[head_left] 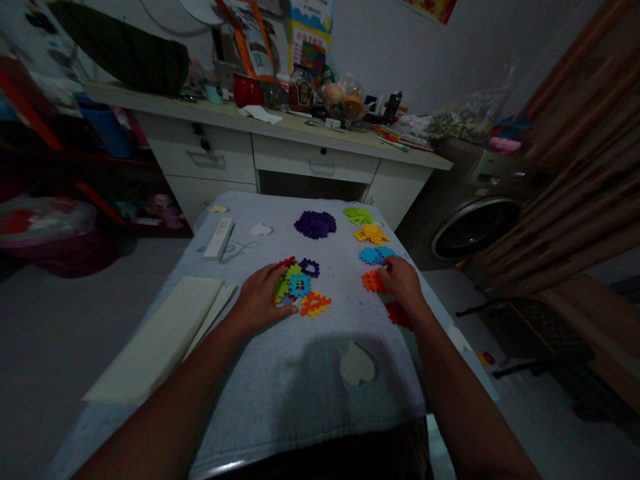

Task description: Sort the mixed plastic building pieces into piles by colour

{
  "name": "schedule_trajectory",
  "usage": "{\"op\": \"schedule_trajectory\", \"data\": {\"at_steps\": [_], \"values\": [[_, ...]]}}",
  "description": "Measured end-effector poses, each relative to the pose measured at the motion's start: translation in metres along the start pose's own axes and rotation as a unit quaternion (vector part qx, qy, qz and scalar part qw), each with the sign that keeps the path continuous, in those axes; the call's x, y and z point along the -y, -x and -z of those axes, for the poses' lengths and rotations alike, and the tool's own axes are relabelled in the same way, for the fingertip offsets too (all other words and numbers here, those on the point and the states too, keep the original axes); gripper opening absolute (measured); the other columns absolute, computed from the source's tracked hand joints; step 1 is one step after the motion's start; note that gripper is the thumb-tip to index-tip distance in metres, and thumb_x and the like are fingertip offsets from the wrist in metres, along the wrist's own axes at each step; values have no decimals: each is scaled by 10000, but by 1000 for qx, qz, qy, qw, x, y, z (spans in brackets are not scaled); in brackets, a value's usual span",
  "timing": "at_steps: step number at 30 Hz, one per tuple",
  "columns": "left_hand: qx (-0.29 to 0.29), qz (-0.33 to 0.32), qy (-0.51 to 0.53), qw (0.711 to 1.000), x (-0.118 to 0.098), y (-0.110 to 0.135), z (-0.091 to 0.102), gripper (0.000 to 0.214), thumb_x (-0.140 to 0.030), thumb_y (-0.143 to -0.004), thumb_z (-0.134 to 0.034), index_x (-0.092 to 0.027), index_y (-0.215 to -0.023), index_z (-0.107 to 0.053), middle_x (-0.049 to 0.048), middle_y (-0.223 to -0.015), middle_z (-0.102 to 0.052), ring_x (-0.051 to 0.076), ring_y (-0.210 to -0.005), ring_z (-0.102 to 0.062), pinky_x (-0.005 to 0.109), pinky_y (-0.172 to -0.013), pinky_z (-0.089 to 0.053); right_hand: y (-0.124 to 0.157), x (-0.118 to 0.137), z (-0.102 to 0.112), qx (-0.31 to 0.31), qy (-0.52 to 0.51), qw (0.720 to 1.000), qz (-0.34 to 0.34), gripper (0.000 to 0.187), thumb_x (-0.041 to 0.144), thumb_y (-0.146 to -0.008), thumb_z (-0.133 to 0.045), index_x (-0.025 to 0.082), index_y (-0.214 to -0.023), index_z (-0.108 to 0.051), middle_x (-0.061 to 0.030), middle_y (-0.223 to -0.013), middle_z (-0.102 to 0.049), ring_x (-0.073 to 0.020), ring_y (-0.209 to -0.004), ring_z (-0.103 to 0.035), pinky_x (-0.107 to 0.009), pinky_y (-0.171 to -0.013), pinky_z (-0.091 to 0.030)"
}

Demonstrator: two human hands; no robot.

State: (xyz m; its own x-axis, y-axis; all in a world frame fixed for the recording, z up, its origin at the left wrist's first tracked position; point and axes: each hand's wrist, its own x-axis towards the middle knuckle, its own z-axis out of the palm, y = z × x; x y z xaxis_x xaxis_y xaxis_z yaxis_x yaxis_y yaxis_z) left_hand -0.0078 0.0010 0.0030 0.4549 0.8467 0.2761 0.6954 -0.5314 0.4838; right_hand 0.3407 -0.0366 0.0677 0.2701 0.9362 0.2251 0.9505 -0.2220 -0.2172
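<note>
Rel. to purple pile: we see mixed heap nearer us, long axis slanting near-right, L hand half-open round it; orange pcs near-right, R hand curled there, grip unclear.

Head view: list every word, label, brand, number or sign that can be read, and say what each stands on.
Nothing can be quoted with certainty.
Blue-and-yellow paper wall poster: printed characters, too small and blurred to read.
Orange-and-white plastic packet: print too blurred.
Dark-labelled glass jar: any lettering too small.
Grey front-loading washing machine: any markings too small.
Toothed multicoloured plastic pieces: no legible marks.
</note>
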Motion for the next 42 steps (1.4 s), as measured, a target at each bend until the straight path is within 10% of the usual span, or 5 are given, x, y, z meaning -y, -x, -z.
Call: {"op": "schedule_trajectory", "data": {"at_steps": [13,27,32,42], "values": [[13,31,-86,996,-3,7,12,941,-637,-683,-727,-244,-1473,-398,186,-1515,-404,416,-1357,-402,569,-1055,-387,40,100,-26,173,-127,926,311,336,307,-828,-717,148,-1120,-668,-105,-1059,-637,-240,-1029,-558,-371,-938,-423],[48,95,-88,990,-5,15,24,721,-536,-724,-691,-261,-1359,-489,125,-1267,-571,328,-1053,-614,417,-792,-506,42,88,-32,123,-183,940,260,392,335,-883,-651,168,-1237,-621,-108,-1117,-675,-217,-1000,-608,-331,-888,-446],[39,81,-86,992,-7,13,17,687,-540,-755,-667,-232,-1348,-506,128,-1264,-583,338,-1119,-576,435,-864,-499,37,80,-27,92,-174,955,220,226,305,-966,-473,191,-963,-668,-40,-839,-675,-169,-764,-586,-277,-737,-415],[-14,37,-36,999,-10,10,11,587,-517,-802,-639,-240,-1308,-536,108,-1239,-601,320,-1104,-559,477,-958,-470,1,-6,-2,-42,-176,980,79,319,312,-945,-377,184,-883,-663,-102,-906,-676,-226,-869,-595,-331,-834,-439]]}}
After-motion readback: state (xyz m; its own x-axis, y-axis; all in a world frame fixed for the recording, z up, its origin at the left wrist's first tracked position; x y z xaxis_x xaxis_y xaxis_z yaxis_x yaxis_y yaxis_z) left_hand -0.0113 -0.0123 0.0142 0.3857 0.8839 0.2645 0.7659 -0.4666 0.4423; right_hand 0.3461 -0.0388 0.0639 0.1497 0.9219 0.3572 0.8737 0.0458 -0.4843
